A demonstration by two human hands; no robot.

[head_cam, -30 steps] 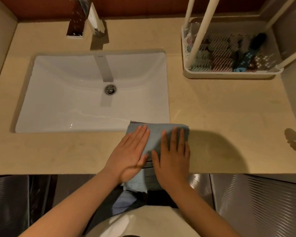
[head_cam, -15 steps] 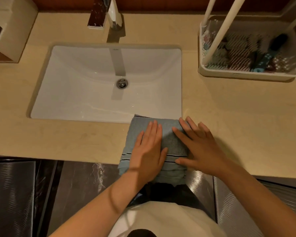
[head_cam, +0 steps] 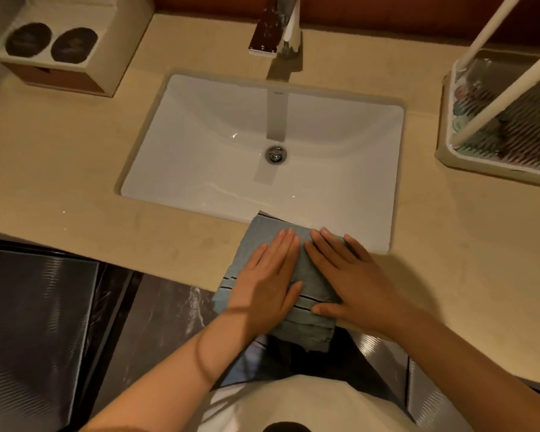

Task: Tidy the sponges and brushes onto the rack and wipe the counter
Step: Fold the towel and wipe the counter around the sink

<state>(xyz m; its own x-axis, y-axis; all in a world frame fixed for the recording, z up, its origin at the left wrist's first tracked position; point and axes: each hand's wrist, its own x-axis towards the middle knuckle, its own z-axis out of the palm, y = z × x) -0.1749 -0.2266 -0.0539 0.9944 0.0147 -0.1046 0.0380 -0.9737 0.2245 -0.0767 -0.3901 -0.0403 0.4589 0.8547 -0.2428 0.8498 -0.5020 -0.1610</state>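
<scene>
Stretching across the view, the beige counter (head_cam: 75, 182) carries everything else, and no sponge or brush lies loose on the part that shows. Set into it is the white sink (head_cam: 200, 151), bare apart from its drain (head_cam: 274, 154). At the far right stands the rack (head_cam: 480, 165), cut by the frame edge; blurred striped and dark shapes lie in its tray, likely the sponges and brushes (head_cam: 518, 135), so the tidying half looks done. A folded grey-blue cloth (head_cam: 309, 275) lies on the counter's front strip, its far corner over the sink's near rim, its near end hanging off the counter edge. The left hand (head_cam: 265, 275) lies flat on it, fingers straight and close together, pressing down. The right hand (head_cam: 353, 275) lies beside it, fingers straight and slightly fanned, thumb on the cloth's striped end. Wiping appears to be the step in hand, though the cloth may only be getting smoothed flat; I cannot tell which. Whether the counter to either side is wiped cannot be read from its surface, so I judge that half unfinished
</scene>
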